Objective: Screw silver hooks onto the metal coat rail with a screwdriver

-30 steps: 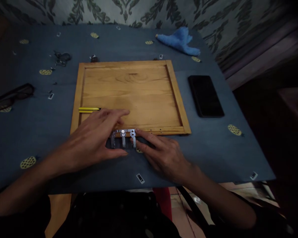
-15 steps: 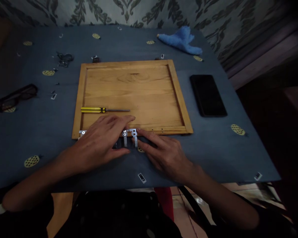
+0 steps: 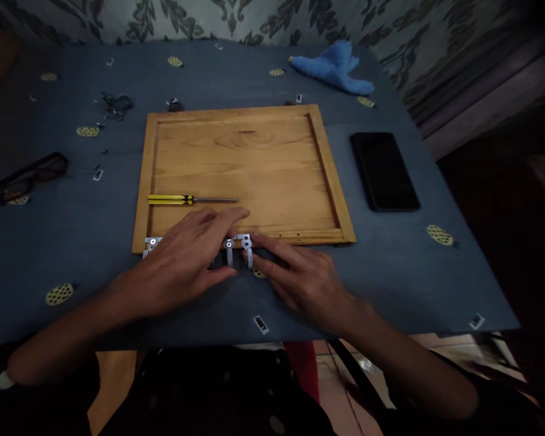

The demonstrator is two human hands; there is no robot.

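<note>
- Nearest me, at the front of the cloth-covered counter [image 3: 372,272], both hands work at the wooden panel's close edge.
- Left hand [image 3: 181,257]: arched palm-down over the metal fittings [image 3: 246,241], thumb apart from the fingers; I cannot make out whether it grips them.
- Right hand [image 3: 306,278]: index fingertip at the rightmost fitting, fingers half bent; I cannot determine whether it is grasping or only steadying.
- Metal fittings: lined along the near rail, partly hidden by the left hand. Screw heads show on two; the rightmost has open holes.
- Wooden panel [image 3: 245,157]: flat on the counter, recess facing up.
- Screwdriver [image 3: 170,199]: inside the recess, beyond the left hand, yellow handle to the left.
- Phone [image 3: 385,172]: right of the panel. Glasses [image 3: 31,175]: well to its left.
- Blue cloth [image 3: 333,68]: far right, near the patterned wall [image 3: 231,21].
</note>
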